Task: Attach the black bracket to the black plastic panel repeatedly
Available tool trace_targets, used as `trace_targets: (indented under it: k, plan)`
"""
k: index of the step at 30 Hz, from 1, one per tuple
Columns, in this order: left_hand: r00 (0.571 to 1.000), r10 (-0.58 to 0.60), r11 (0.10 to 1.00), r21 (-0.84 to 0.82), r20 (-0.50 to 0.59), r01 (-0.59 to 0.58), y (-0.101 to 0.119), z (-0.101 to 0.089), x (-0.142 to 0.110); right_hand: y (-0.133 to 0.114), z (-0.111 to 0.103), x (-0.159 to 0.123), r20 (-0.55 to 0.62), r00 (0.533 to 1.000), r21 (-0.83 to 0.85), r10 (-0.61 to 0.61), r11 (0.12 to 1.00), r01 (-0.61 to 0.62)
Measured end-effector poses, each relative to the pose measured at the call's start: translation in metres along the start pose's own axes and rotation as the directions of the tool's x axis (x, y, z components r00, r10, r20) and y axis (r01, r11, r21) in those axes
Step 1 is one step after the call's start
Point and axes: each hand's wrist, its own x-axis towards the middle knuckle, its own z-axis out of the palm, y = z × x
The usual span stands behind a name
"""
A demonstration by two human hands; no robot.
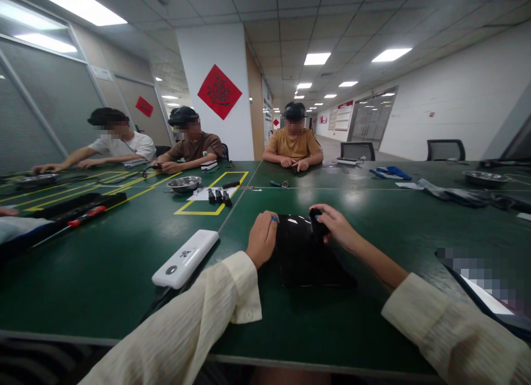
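Note:
A glossy black flat object, like a tablet or a case, lies on the green table right in front of me. My left hand is closed on its upper left edge, fingers curled. My right hand pinches a small black item at the object's upper right corner. Both my sleeves are cream-coloured.
A white power bank with a cable lies to my left. Three people sit across the table with their own tools. A metal bowl, small black parts on paper, a red-handled screwdriver, a second bowl and blue items lie around.

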Motion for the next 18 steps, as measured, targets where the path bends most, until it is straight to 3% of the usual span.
trace_targets:
  k: [7, 13, 15, 18]
  plan:
    - [0.998, -0.065, 0.997, 0.048, 0.023, 0.064, -0.004, 0.003, 0.001, 0.01, 0.013, 0.0, 0.015, 0.998, -0.022, -0.058, 0.998, 0.058]
    - [0.999, -0.043, 0.999, 0.019, -0.006, 0.043, -0.003, 0.001, 0.002, 0.029, -0.001, 0.014, -0.003, 0.998, 0.19, -0.056, 0.98, 0.056]
    - [0.999, -0.041, 0.999, 0.01, -0.001, 0.041, -0.002, 0.0, 0.002, 0.034, -0.01, 0.017, 0.05, 0.988, 0.155, -0.145, 0.979, 0.136]
    - [0.999, -0.034, 0.999, 0.002, 0.003, 0.034, 0.0, -0.001, 0.002, 0.035, -0.017, 0.017, 0.252, 0.934, 0.074, -0.255, 0.967, 0.244]
